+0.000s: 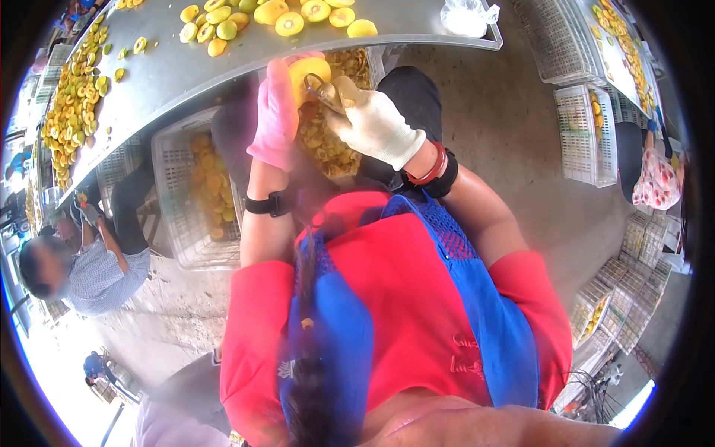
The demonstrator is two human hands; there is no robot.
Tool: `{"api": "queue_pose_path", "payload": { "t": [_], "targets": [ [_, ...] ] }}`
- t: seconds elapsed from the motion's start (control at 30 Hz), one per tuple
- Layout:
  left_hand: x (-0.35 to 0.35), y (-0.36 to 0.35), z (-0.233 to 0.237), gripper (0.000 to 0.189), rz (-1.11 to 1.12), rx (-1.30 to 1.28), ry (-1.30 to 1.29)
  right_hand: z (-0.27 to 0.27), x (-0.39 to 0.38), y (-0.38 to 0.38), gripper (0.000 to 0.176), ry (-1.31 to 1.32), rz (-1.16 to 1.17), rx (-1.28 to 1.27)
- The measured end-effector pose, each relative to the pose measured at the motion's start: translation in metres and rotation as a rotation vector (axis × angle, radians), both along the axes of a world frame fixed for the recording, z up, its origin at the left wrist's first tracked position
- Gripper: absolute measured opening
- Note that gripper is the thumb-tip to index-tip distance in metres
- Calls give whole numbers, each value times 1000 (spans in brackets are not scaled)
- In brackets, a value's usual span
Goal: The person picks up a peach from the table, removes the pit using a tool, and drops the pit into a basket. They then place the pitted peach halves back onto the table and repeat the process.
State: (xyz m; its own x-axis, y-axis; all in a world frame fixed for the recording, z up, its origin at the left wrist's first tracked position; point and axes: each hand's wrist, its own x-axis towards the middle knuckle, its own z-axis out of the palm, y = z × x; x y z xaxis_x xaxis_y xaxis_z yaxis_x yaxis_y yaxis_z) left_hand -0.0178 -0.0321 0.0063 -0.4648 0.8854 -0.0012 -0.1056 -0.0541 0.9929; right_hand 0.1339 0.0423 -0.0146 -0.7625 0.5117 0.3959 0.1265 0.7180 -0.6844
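Note:
In front of my chest, my left hand (274, 115), in a pink glove, is closed around a yellow peach half (303, 72). My right hand (376, 123) wears a white glove and grips a metal coring tool with a looped end (316, 83). The loop lies against the side of the fruit facing my right hand; how deep it goes is hard to see. Under both hands is a container of yellow fruit scraps (333, 149), partly hidden by my gloves and legs.
A metal table (167, 71) runs ahead, bearing cut peaches (290, 22) and a tied plastic bag (465, 16). At left stands a white crate (165, 171) of yellow halves. Another person (108, 276) sits beyond it. More crates (577, 134) stand at right.

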Motion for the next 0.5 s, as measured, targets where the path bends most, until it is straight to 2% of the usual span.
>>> {"api": "queue_pose_path", "payload": {
  "t": [0.13, 0.23, 0.33, 0.43, 0.5],
  "targets": [
    [3, 5, -13, 78, 80, 148, 134, -7, -1, -7, 28, -16, 30, -2],
    [15, 9, -4, 86, 76, 152, -258, -15, -3, -9, 32, -2, 38, -62],
    [18, 15, -6, 88, 103, 223, -381, -20, -5, -9, 37, -7, 50, -92],
    [16, 20, -9, 91, 113, 204, -308, -16, -5, -9, 38, -83, 41, -88],
    [16, 19, -10, 93, 112, 178, -279, -13, -3, -10, 39, -43, 73, -182]
  ]
}}
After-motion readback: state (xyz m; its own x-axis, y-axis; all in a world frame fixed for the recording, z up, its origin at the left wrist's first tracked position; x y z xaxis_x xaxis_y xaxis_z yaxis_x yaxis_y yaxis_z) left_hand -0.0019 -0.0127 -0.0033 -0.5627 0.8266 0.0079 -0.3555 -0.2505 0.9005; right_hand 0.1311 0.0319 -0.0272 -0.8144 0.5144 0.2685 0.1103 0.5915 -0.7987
